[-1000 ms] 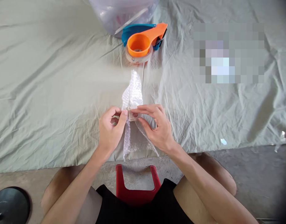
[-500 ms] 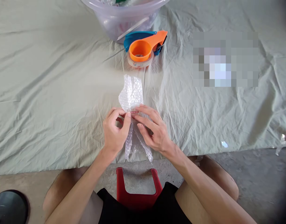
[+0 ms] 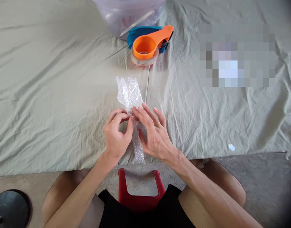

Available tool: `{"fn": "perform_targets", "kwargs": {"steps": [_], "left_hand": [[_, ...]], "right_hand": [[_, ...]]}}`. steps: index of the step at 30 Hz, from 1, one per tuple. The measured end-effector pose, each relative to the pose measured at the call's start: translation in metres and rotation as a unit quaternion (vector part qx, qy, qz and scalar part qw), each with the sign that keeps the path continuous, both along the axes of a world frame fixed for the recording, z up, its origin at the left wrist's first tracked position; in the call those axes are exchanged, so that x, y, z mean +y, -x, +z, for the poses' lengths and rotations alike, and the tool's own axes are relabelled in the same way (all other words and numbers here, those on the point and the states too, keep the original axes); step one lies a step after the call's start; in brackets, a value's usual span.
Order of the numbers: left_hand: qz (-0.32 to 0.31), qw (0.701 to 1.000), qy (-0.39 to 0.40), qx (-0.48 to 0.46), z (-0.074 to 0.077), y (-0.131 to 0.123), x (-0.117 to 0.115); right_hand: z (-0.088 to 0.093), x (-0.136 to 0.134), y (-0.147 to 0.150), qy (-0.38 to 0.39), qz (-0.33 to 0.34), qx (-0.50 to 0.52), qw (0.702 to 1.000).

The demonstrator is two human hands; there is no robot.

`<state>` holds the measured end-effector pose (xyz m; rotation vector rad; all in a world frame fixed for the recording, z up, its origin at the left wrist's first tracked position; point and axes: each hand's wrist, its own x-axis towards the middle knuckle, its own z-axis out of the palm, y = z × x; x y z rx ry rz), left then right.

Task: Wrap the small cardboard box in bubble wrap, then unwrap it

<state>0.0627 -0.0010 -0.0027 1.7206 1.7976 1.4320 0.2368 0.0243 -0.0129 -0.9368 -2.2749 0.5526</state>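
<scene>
A strip of bubble wrap (image 3: 130,95) lies on the wrinkled green cloth (image 3: 52,95), pinched at its middle between the left hand (image 3: 117,136) and right hand (image 3: 152,133), fingertips together; a loosened pinch could let it spring open.

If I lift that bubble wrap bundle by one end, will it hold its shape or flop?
The bubble wrap looks thin and crinkled, so its free end would probably droop. It seems light and may drift on the cloth if nudged. The left hand and right hand pinch its middle, so it likely crushes easily.
</scene>
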Motion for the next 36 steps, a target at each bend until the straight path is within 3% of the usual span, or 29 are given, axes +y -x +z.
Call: {"fn": "perform_targets", "kwargs": {"steps": [5,11,16,19,22,25,31,36], "left_hand": [[-0.012,1.000,-0.010,0.006,0.002,-0.001,-0.002],[-0.033,0.991,-0.082,0.100,-0.004,0.001,-0.003],[-0.045,0.976,-0.127,0.172,-0.012,0.003,-0.001],[-0.049,0.971,-0.136,0.192,-0.009,0.006,0.002],[-0.041,0.986,-0.100,0.127,-0.004,0.005,0.007],[-0.022,0.998,-0.044,0.035,-0.002,0.004,0.011],[0.018,0.991,0.121,-0.052,-0.009,0.017,0.011],[0.046,0.988,0.136,-0.054,-0.008,0.017,0.009]], "right_hand": [[0.002,0.001,-0.003,0.011,0.013,0.000,1.000],[0.006,0.001,-0.008,0.060,0.049,0.021,0.997],[0.003,-0.005,-0.011,0.201,0.108,0.137,0.964],[-0.002,-0.001,-0.009,0.219,0.087,0.250,0.939],[-0.009,0.010,-0.004,0.245,0.000,0.325,0.913],[-0.013,0.021,-0.002,0.300,-0.072,0.313,0.898],[-0.008,0.037,-0.006,0.307,-0.117,0.248,0.911],[0.000,0.045,-0.014,0.319,-0.107,0.182,0.924]]}}
